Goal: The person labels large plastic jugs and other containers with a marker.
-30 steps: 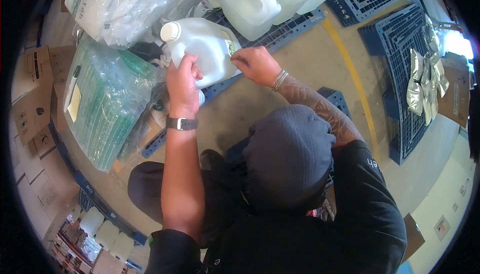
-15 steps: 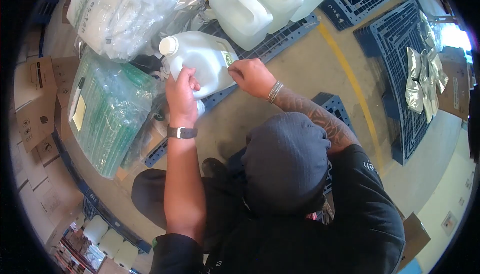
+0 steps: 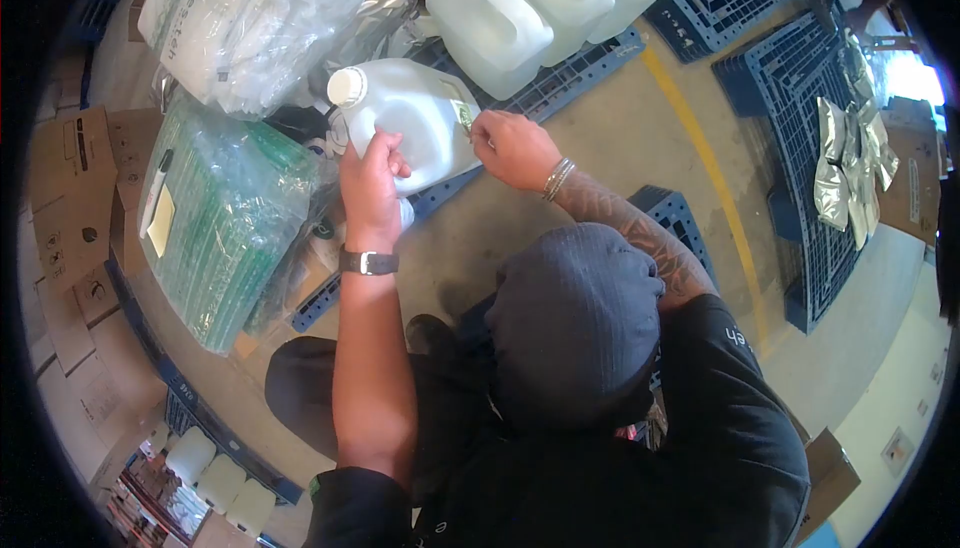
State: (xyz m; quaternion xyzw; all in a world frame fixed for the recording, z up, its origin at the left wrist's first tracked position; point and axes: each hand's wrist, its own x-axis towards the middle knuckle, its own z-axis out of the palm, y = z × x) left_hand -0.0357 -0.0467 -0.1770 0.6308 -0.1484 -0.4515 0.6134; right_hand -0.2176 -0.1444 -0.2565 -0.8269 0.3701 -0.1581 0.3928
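Note:
A translucent white plastic jug with a white cap stands tilted at the edge of a dark blue pallet. My left hand is closed around its handle, thumb on top. At the jug's right side, my right hand has its fingers pinched at the edge of a small green-and-white label. The fingertips partly hide that edge. Just beyond it are several similar jugs, the nearest jug capped in white.
Plastic-wrapped white bags and a wrapped green stack lie to the left, a marker on top. Blue pallets with silver pouches stand right. Cardboard boxes line the far left.
The right hand has shifted slightly right and down along the label's edge. The left hand keeps its hold on the jug. A dark figure now shows at the top right.

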